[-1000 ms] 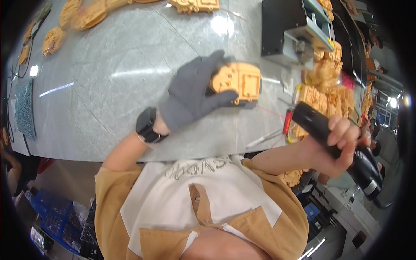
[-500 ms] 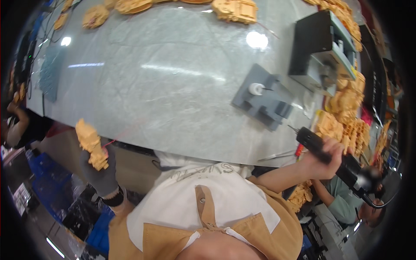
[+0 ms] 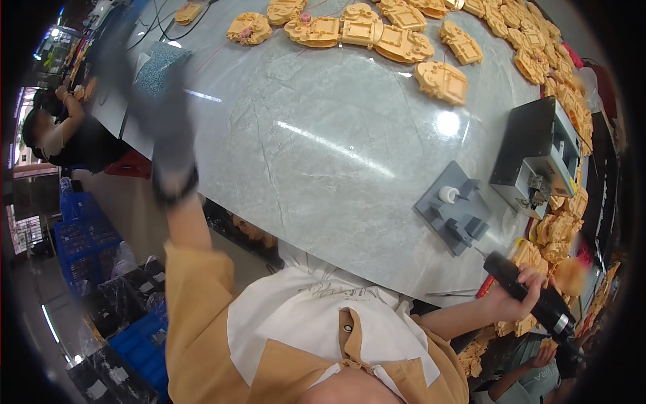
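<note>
Right hand (image 3: 517,296): bare, clenched around a black cylindrical power screwdriver (image 3: 531,297) at the table's near right edge.
Left hand (image 3: 158,114): grey knit glove, motion-blurred, raised at the left; grip cannot be told.
Table (image 3: 323,135): glossy grey marble.
Fixture (image 3: 452,215): grey blocky jig, near the screwdriver.
Parts (image 3: 377,30): tan moulded plastic shells.

Grey jig (image 3: 455,216) beside a grey machine (image 3: 536,158) — orange parts (image 3: 442,81) beyond.

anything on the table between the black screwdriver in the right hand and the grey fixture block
Nothing visible: the right hand holds the black electric screwdriver past the table edge, and only bare marble tabletop separates its tip from the grey fixture block.
</note>
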{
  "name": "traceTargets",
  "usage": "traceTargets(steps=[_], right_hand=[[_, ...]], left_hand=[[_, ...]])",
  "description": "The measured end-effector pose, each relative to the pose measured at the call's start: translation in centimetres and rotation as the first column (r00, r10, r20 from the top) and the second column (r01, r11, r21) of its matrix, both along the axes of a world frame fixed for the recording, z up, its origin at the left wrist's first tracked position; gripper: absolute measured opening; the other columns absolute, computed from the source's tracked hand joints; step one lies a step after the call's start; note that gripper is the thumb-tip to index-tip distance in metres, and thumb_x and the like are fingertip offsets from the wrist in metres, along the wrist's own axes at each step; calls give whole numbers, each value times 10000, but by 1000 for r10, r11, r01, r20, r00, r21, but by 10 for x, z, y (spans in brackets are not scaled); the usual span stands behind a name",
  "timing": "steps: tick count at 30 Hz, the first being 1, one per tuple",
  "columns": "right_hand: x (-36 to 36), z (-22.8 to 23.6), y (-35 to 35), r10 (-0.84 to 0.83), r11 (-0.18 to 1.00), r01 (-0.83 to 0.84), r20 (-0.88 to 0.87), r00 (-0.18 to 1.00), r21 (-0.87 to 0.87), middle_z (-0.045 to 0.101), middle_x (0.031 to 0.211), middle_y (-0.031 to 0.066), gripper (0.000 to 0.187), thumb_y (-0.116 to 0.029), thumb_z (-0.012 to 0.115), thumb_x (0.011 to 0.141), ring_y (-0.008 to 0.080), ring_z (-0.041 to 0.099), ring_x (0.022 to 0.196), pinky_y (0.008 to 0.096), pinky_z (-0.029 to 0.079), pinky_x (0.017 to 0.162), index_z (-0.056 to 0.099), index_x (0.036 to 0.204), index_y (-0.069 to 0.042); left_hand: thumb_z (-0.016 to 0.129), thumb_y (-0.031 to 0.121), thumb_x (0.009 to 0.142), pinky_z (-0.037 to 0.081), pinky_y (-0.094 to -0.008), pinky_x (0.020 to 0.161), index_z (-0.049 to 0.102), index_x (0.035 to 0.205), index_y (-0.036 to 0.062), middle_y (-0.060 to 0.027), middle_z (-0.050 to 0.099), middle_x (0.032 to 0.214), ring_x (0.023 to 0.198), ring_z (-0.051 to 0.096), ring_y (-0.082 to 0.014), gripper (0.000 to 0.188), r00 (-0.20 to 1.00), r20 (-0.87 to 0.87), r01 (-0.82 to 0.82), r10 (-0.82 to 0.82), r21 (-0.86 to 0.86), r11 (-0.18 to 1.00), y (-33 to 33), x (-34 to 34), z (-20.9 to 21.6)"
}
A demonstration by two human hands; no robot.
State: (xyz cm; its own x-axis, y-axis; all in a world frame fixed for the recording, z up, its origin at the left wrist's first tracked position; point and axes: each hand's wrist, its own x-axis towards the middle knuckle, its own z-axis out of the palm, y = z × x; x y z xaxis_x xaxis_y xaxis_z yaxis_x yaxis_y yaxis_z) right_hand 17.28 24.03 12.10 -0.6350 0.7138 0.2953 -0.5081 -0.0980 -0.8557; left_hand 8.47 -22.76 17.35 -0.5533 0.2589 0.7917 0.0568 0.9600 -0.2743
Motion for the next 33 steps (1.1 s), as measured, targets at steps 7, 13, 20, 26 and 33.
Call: traceTargets(steps=[7, 13, 20, 26, 33], right_hand=[[20, 15, -8, 125, 981, -103, -132, 983, 163, 384, 637, 11, 414, -73, 507, 755, 122, 428, 568, 314, 366, 661, 396, 1154, -65], [64, -9, 27, -198, 978, 201, 51, 979, -62, 435, 694, 13, 430, -57, 518, 762, 127, 431, 585, 297, 346, 652, 382, 1169, -59], [21, -15, 9, -144, 985, 149, 68, 987, -85, 454, 659, 39, 428, -18, 526, 742, 146, 453, 559, 331, 400, 635, 400, 1151, -18], [18, -21, 3, -123, 988, 128, 60, 991, -83, 464, 646, 51, 384, 9, 515, 750, 148, 460, 532, 323, 412, 606, 409, 1119, 4], [25, -28, 11, -162, 980, 175, 129, 978, -96, 477, 640, 60, 381, 11, 525, 750, 153, 470, 536, 320, 419, 606, 405, 1111, 20]], left_hand=[[570, 232, 808, 453, -295, 787, 543, 1115, 44, -121, 572, 1014, 881, 566, -222, 362, 703, 650, -314, 289, -82, 946, -46, -193, -119], [560, 111, 786, 483, -409, 877, 385, 1286, -24, -183, 513, 1179, 1058, 546, -314, 547, 913, 21, -49, -407, 997, -60, -26, -102, -131], [562, 190, 804, 468, -379, 919, 387, 1284, -36, -192, 509, 1223, 1104, 535, -281, 558, 181, -156, -339, -971, 917, -210, 196, -25, -67], [470, 148, 828, 450, -336, 900, 486, 1219, 23, -147, 567, 1151, 1044, 562, -229, 410, -293, 228, 102, -928, 973, 207, 277, -50, -79], [415, 291, 909, 426, -373, 894, 527, 1199, 59, -155, 581, 1100, 1011, 546, -294, 388, -184, 688, 395, -702, 706, 588, 302, -72, -88]])
